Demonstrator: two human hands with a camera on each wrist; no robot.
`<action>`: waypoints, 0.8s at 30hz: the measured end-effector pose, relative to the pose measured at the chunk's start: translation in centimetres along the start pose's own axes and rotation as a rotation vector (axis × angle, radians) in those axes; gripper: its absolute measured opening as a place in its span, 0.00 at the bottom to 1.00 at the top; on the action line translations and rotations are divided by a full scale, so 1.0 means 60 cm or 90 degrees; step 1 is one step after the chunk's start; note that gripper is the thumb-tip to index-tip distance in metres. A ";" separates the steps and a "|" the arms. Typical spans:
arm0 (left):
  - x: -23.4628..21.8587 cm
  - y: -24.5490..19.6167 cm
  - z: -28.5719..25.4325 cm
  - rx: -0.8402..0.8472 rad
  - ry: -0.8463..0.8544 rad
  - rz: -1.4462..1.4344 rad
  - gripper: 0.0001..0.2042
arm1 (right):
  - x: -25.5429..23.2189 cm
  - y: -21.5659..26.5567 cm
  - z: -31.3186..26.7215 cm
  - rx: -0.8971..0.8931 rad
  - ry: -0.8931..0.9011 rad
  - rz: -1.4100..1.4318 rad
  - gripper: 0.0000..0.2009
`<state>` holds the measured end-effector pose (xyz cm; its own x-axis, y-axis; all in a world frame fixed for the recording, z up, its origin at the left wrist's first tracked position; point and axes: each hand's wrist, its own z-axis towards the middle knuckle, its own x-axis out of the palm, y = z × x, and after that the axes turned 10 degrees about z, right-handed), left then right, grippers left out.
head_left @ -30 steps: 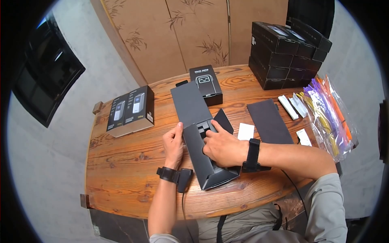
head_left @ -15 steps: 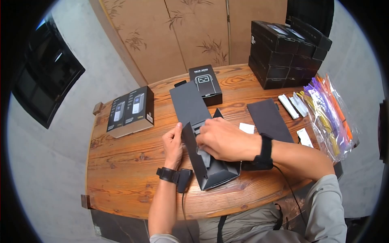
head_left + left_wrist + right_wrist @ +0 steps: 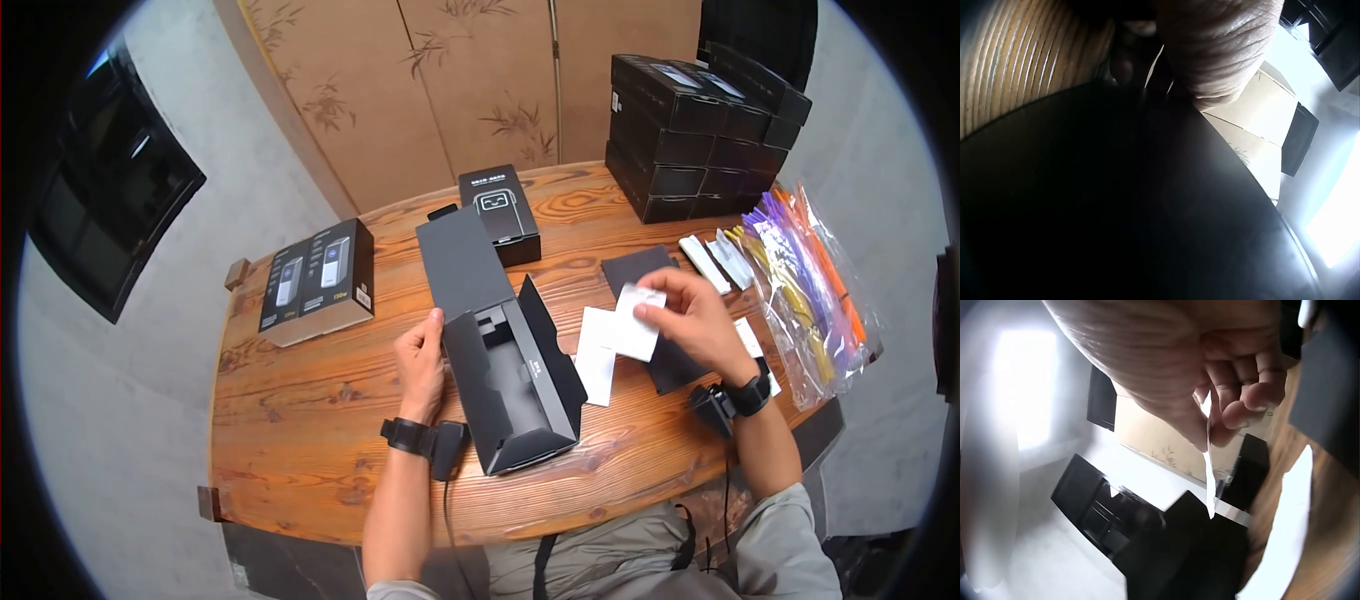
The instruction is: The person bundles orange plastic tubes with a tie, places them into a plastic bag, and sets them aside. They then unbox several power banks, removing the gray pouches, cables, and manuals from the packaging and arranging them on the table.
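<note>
A dark box [image 3: 520, 385] lies open on the table, its flaps spread and its inside showing a grey cavity. My left hand [image 3: 420, 365] grips the box's left side flap, thumb up; in the left wrist view the dark panel [image 3: 1116, 200] fills most of the frame below the hand [image 3: 1229, 50]. To the right of the box, my right hand [image 3: 697, 318] pinches a small white paper [image 3: 636, 335] between thumb and fingers, over another white sheet [image 3: 596, 375] on the table. The right wrist view shows that paper [image 3: 1210, 481] edge-on in the hand [image 3: 1172, 369].
A dark flat sheet [image 3: 672, 368] lies beneath the right hand. White wrapped pieces [image 3: 705, 264] and a bag of coloured sticks [image 3: 810, 290] are at right. Stacked black boxes [image 3: 690, 150] stand at back right, a robot-face box [image 3: 503, 215] behind, another printed box [image 3: 318, 283] at left.
My right hand has come out of the box and moved right, now pinching a white paper. A longer white sheet shows on the table. The left hand has stayed at the flap.
</note>
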<state>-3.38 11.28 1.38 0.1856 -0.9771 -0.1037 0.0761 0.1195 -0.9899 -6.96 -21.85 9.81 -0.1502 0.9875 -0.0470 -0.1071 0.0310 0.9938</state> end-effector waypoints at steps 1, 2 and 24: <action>-0.001 0.003 0.002 0.005 0.000 0.002 0.20 | -0.003 -0.020 -0.002 0.016 0.019 -0.043 0.11; -0.001 0.003 0.003 0.010 0.001 0.006 0.20 | 0.005 -0.037 -0.003 0.019 0.018 -0.048 0.12; -0.001 0.005 0.000 -0.008 0.003 -0.007 0.20 | 0.016 -0.086 -0.002 -0.258 0.267 -0.432 0.26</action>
<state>-3.34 11.39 1.09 0.1806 -0.9792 -0.0929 0.0665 0.1064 -0.9921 -6.66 -21.08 4.63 -0.2663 0.6362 -0.7241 -0.6305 0.4533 0.6301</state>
